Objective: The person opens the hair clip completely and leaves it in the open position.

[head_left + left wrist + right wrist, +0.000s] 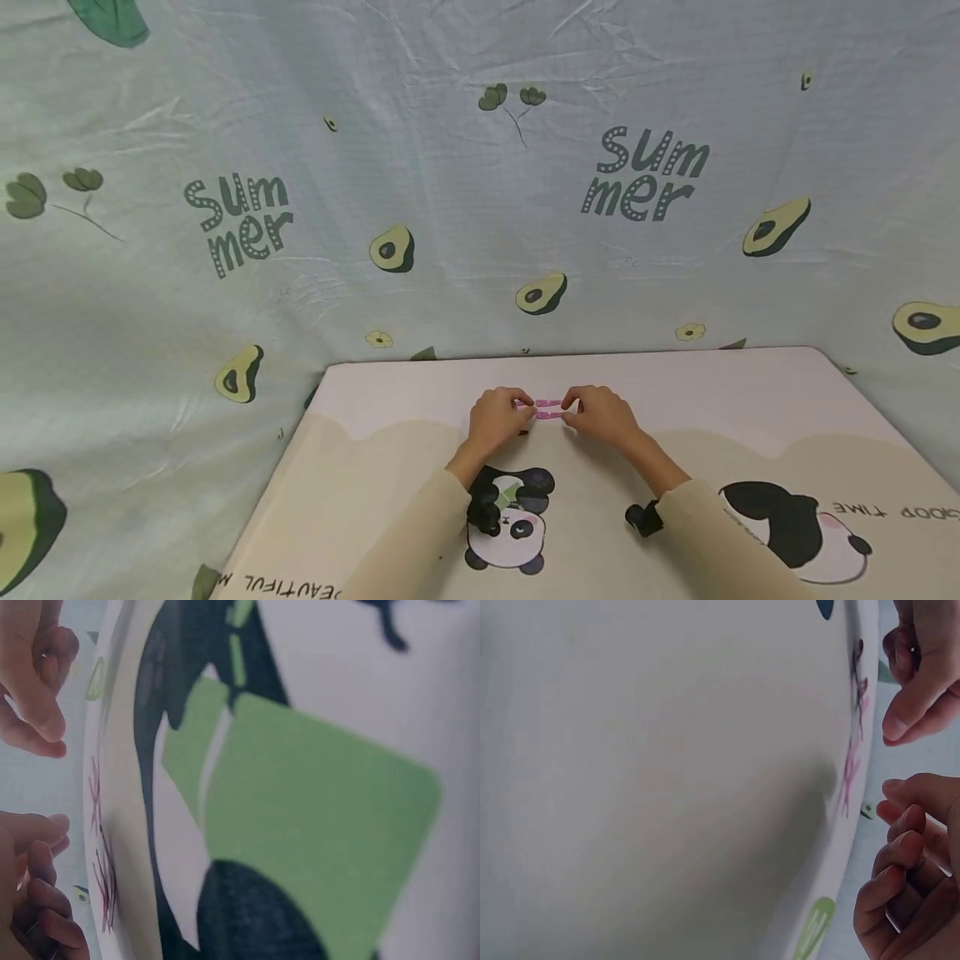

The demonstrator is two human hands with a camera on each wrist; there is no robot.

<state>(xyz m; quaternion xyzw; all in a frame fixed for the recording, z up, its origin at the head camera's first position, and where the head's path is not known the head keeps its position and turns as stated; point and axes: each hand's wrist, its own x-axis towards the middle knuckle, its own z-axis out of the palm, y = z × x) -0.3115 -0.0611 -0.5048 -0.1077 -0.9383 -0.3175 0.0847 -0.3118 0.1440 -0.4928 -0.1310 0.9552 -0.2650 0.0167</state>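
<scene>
Two slim pink clip-like pieces (549, 415) lie side by side in the gap between the two hands. Another pink bit shows beside the left fingertips, partly covered by that hand. The left hand (497, 418) is just left of the pink pieces, with its fingers loosely curled. Facing it from the right is the right hand (602, 413), its thumb and index finger slightly apart. Both wrist views show the hands above the tabletop, nothing visible in their fingertips. Thin pink strands (851, 776) and darker reddish ones (107, 889) lie below; their exact kind is too blurred to tell.
The table (390, 392) carries a printed cover with a panda (506, 542) and a black-and-white dog (795, 533). A pale curtain (450, 183) with avocados and lettering hangs behind the far edge. A dark strap device (643, 518) sits at the right wrist.
</scene>
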